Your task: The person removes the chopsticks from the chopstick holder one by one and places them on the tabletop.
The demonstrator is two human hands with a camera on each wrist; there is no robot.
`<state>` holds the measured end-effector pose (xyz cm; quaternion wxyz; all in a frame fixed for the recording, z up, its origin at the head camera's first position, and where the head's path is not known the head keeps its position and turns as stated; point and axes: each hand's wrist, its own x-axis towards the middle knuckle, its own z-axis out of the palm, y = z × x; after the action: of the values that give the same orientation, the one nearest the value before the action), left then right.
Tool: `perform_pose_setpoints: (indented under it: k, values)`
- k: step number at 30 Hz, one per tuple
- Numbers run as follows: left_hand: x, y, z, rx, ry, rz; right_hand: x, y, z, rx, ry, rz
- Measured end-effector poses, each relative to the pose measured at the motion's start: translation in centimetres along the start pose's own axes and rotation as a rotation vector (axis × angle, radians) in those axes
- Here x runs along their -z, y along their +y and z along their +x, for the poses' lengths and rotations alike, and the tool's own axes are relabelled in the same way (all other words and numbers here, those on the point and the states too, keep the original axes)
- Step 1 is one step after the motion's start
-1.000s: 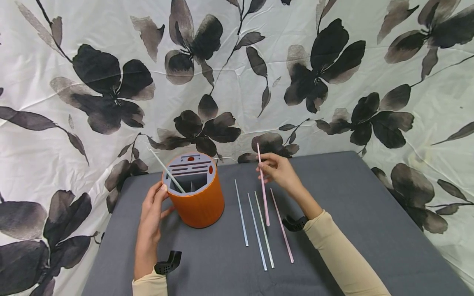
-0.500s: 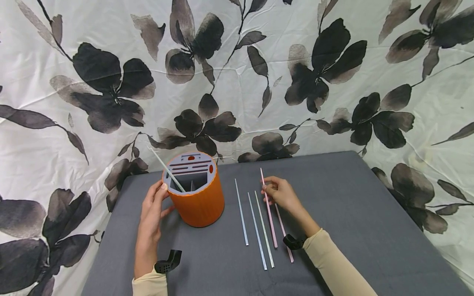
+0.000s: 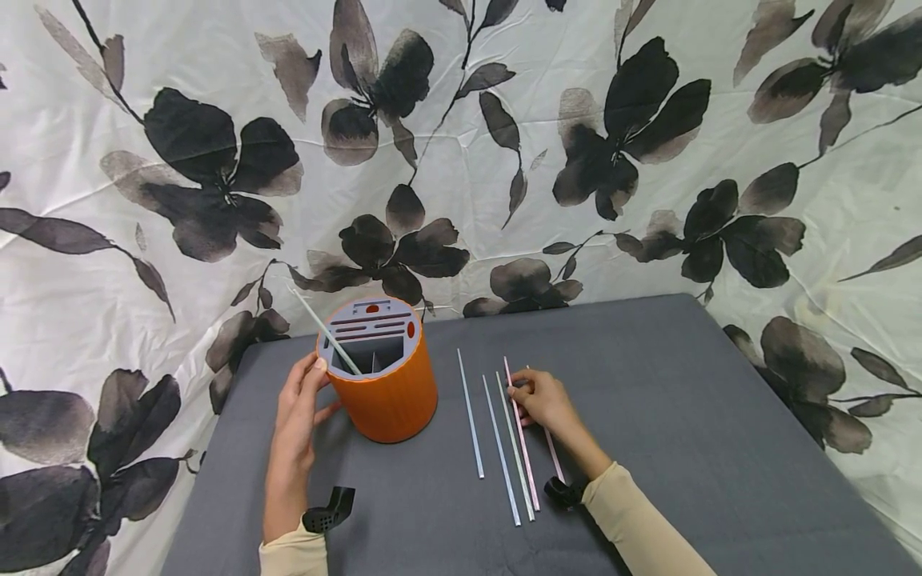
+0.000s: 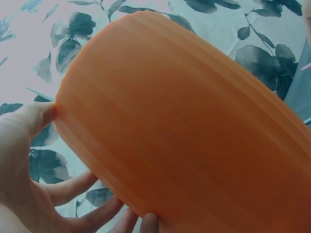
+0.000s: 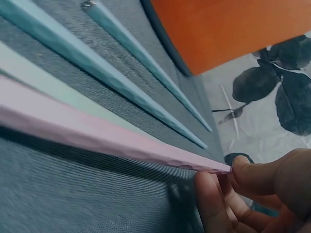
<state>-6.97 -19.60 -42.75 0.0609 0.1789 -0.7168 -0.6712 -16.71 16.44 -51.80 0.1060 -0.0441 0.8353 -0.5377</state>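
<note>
My right hand (image 3: 543, 400) pinches a pink chopstick (image 3: 524, 456) near its upper end. In the right wrist view, thumb and fingertips grip its narrow tip, and a shadow runs along the cloth beside it. Another pink chopstick (image 3: 554, 456) lies partly hidden under that hand and wrist. To the left lie a pale green chopstick (image 3: 512, 432) and two blue ones, the nearer a blue chopstick (image 3: 500, 448). My left hand (image 3: 294, 408) holds the orange utensil holder (image 3: 389, 408), thumb at the rim, fingers against its side. A pale green chopstick (image 3: 311, 313) leans in the holder.
Grey cloth (image 3: 684, 416) covers the table. Behind it hangs a white curtain (image 3: 497, 192) with dark flowers. The holder's grey top insert (image 3: 370, 312) has slots and open compartments. A black wrist strap mount (image 3: 330, 510) sits on each wrist.
The right hand has lowered and come nearer with the pink chopstick, bringing it beside the pale green one on the cloth. The left hand and holder have stayed put.
</note>
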Motion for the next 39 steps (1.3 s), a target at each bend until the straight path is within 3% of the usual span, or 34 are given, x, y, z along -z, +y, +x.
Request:
perform_pose_setpoints:
  k: [10,19,39]
  values:
    - [-0.09,0.04,-0.07,0.001,0.001,0.0,-0.72,0.47,-0.09,0.016,0.066,-0.172]
    - [-0.12,0.04,-0.06,0.005,0.004,0.0,-0.73,0.33,-0.03,0.1,0.131,-0.375]
    - [-0.06,0.02,-0.02,0.007,0.003,-0.001,-0.54,-0.14,-0.24,0.116,0.185,-0.517]
